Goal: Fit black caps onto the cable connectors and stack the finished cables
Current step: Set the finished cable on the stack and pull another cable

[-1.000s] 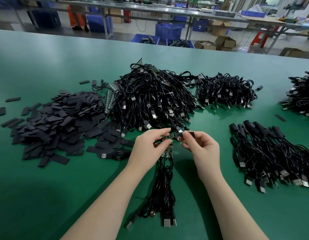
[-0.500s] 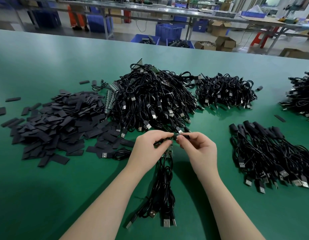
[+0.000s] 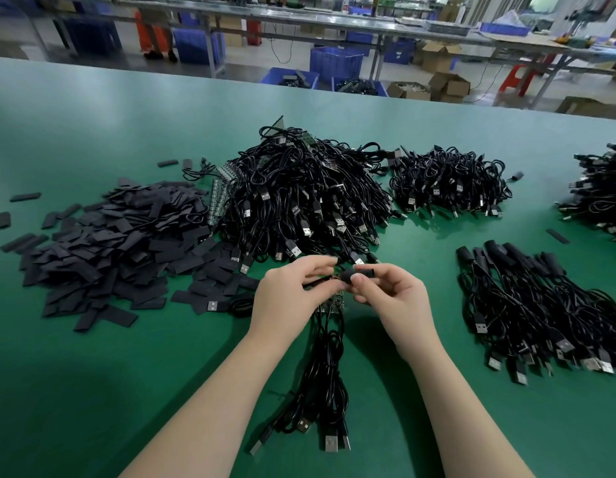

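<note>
Head view, single frame. I log both hands raised over the green table [image 3: 92, 374], meeting near its middle. Right hand [image 3: 391, 300]: thumb and fingers pinched on a black cap [image 3: 360, 273], held level just above the table. Left hand [image 3: 287, 298]: fingers curled, pinching the cable end [image 3: 322, 280] that meets the cap's open side. I cannot tell how far the connector sits inside.

Below the hands a small bundle of cables [image 3: 325, 384] trails toward me, USB plugs at its near end; I count about four plugs, the rest overlapping.

Piles on the table, counted:
- one heap of loose flat caps [image 3: 109, 250], left; too many to count
- one large cable heap [image 3: 299, 205], centre, behind the hands
- one smaller cable heap [image 3: 448, 181], right of that
- one capped-cable stack [image 3: 541, 305], right, laid roughly parallel
- one further cable pile [image 3: 603, 194], cut by the right edge

Containers: beyond the table's far edge, blue crates [image 3: 335, 60] on the floor. Two low ones appear to hold dark cable-like contents, blurred. Open cardboard boxes [image 3: 449, 84] stand beside them, contents unclear.
</note>
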Motion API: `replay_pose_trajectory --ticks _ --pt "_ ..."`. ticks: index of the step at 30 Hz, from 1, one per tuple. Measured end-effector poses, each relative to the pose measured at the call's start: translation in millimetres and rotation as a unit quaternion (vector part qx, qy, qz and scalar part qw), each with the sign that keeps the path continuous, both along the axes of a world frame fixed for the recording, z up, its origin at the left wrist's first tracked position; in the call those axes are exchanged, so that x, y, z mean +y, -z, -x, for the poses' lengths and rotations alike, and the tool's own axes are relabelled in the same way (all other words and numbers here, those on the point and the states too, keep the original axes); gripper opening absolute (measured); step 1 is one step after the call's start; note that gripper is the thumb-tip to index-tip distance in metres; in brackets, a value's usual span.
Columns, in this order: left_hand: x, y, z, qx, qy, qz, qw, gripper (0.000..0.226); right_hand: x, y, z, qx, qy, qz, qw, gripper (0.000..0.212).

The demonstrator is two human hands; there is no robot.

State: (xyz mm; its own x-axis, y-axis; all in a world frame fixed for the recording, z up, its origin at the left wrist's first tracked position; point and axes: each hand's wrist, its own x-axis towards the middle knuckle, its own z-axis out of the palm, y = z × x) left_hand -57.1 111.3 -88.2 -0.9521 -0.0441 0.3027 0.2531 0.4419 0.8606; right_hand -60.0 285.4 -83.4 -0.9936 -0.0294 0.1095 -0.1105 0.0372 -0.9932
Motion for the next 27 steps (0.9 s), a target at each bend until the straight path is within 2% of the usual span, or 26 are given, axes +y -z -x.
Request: replay_pose_trajectory --ticks 4,8,10,13,17,20,27 --pt "2 -2 -1 0.008 0.008 0.024 1.0 0.017 -2 2 1 -0.01 0.019 0.005 1.0 0.012" --pt "2 -1 -2 0.029 0.049 0.067 0.996 0.026 -2 1 2 -0.024 0.039 0.037 0.998 0.006" --pt "3 -1 -2 0.059 0.036 0.099 0.993 0.027 -2 1 2 -0.038 0.043 0.066 0.996 0.004" --pt "3 -2 -3 0.056 -0.005 0.087 0.995 0.027 -3 1 1 -0.05 0.036 0.096 0.993 0.005" --pt "3 -2 -3 0.049 -0.023 0.103 0.993 0.017 -9 4 -1 -0.049 0.016 0.078 0.996 0.008" --pt "4 -4 -5 0.058 -0.013 0.107 0.992 0.017 -11 6 -1 -0.037 0.003 0.045 0.998 0.009" --pt "7 -6 -7 0.092 -0.005 0.127 0.988 0.017 -12 6 -1 -0.023 0.02 0.051 0.998 0.014"
